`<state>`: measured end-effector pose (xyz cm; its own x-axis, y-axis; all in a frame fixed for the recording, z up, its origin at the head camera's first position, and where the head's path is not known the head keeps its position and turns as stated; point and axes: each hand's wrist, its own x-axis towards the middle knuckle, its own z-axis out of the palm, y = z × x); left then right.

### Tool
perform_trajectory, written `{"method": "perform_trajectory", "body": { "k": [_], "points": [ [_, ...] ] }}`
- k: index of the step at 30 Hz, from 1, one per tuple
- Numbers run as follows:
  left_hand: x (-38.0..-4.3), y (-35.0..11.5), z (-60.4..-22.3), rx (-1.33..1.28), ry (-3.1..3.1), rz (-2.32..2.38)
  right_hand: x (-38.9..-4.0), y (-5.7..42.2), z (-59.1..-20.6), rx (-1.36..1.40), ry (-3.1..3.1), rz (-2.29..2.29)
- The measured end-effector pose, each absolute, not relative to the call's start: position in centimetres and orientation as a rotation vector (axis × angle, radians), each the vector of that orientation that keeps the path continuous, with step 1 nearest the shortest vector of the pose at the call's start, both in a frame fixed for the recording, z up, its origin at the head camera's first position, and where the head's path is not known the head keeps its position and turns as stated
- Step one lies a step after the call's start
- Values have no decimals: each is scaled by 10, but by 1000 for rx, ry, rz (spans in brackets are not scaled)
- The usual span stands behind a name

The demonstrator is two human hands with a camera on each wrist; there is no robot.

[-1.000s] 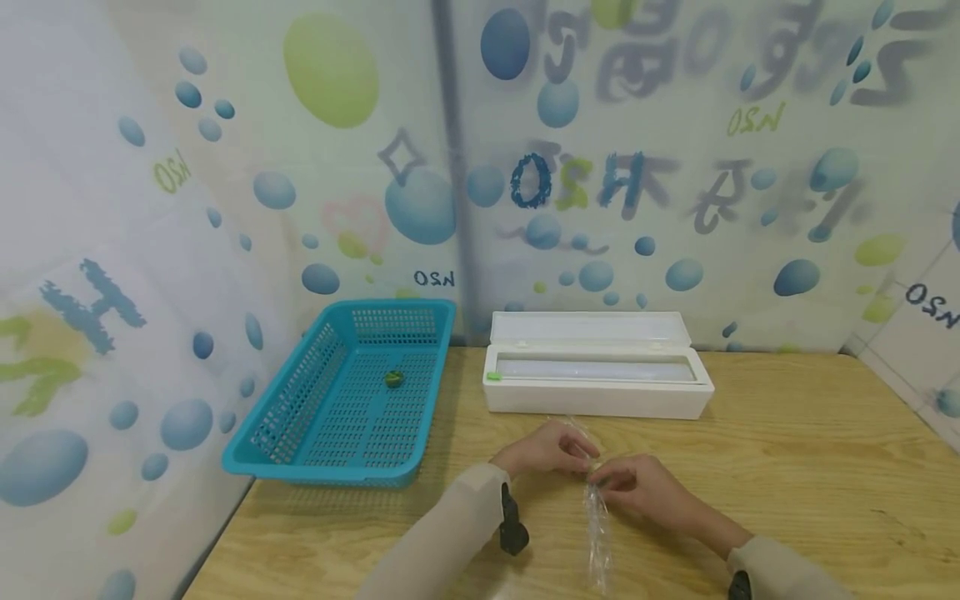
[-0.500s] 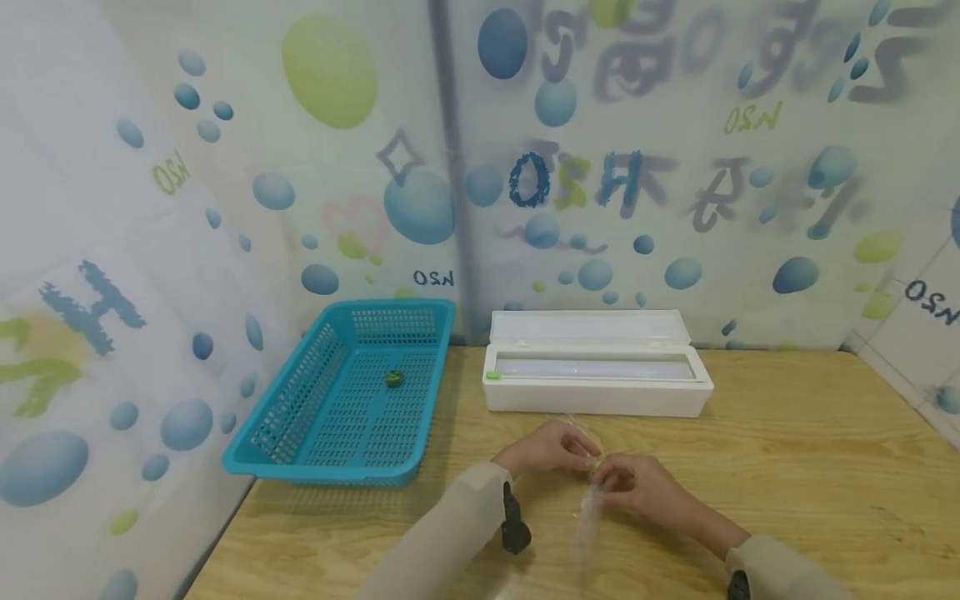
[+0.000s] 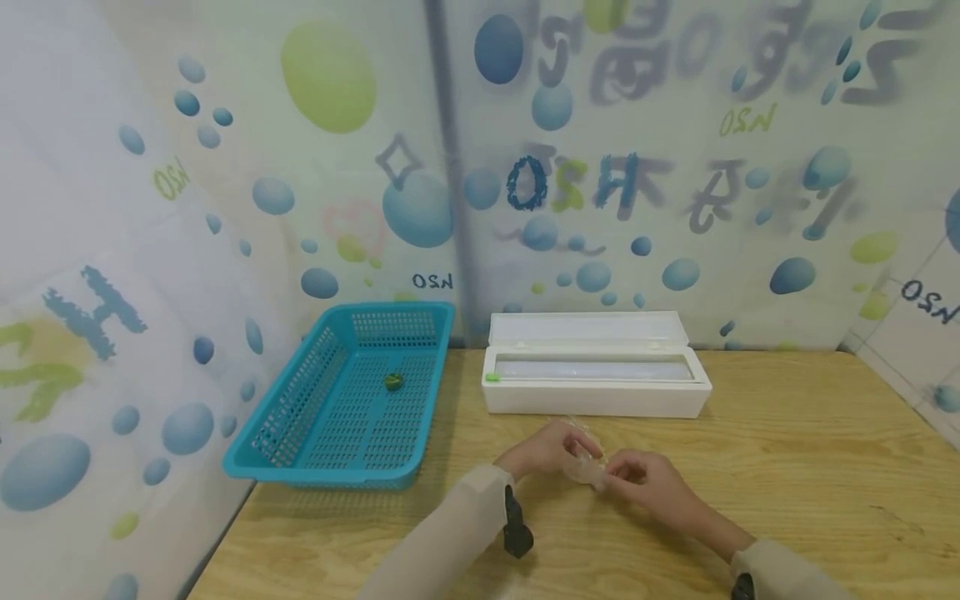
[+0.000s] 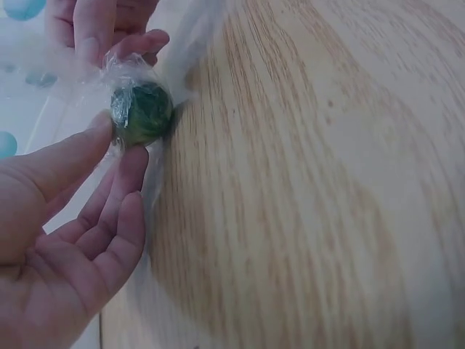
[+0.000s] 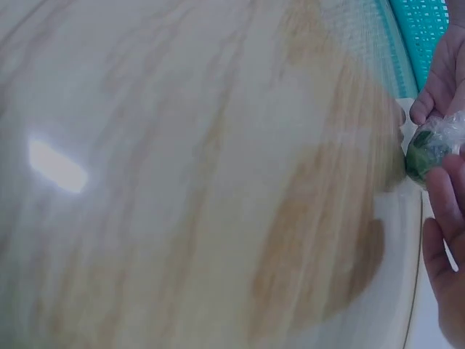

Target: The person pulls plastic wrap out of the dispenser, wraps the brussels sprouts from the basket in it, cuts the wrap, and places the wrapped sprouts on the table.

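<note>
Thin clear cling film is bunched around a small, round, dark green ball with a leafy-looking surface. My left hand holds the ball from the left, its thumb and fingertips against the wrapped side in the left wrist view. Across from it, my right hand pinches the film's gathered edge with thumb and forefinger. In the right wrist view the right fingers lie right beside the ball. The head view hides most of the ball behind film and fingers.
A blue perforated basket stands at the left with one small green ball inside. Behind my hands is a white film dispenser box, lid up, a roll inside. The wooden table meets a printed curtain at the back.
The long strip of film that hung down toward me has been brought up and folded onto the ball by my right hand. My left hand stays nearly in place.
</note>
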<state>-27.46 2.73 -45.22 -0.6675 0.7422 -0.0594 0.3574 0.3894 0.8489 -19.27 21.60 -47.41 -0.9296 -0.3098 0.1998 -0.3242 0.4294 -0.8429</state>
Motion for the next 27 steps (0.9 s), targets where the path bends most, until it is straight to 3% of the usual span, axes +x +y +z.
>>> {"method": "perform_trajectory", "body": {
  "k": [8,21,27],
  "points": [
    [-277,29,-455,1154,2154,1293,-196,219,-474,426,-2699,1572],
    [-271,32,-458,840,2210,1349,-210,223,-468,299,-2786,1776],
    [-268,32,-458,694,2182,1404,-214,224,-468,422,-2729,1815]
  ]
}}
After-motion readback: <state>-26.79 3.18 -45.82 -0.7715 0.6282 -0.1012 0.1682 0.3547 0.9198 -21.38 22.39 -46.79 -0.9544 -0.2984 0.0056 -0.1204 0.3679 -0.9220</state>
